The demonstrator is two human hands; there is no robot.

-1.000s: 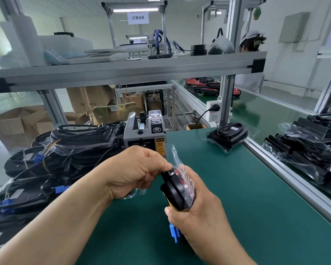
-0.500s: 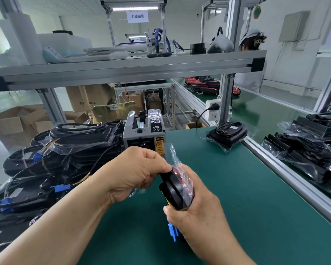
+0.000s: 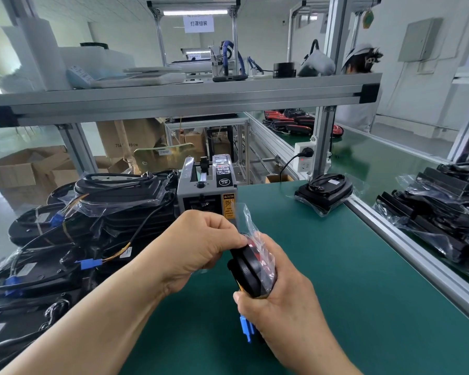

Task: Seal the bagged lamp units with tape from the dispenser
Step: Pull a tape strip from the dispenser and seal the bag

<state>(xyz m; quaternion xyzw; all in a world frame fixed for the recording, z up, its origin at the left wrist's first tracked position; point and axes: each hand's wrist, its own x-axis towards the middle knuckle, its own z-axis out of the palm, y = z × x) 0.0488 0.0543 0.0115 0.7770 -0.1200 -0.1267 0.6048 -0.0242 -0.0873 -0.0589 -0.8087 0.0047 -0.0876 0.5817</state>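
The counter [image 3: 336, 293] is a smooth, matt green mat. The bag [image 3: 249, 219] is thin clear plastic, glossy and crinkled, over a lamp [image 3: 244, 269] of black plastic with a soft sheen. At twelve o'clock the dispenser [image 3: 191, 194] has a dull grey casing; the frame [image 3: 173, 96] above is brushed aluminium. Boxes [image 3: 11, 169] at nine o'clock are plain brown cardboard.

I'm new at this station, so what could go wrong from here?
The bag flap stands loose beside the left hand, so tape might seal it creased or gaping. Both hands hold the bagged lamp unit; reaching to the tape dispenser means freeing one, and the bag may slip. The blue connector hanging below the right hand could snag.
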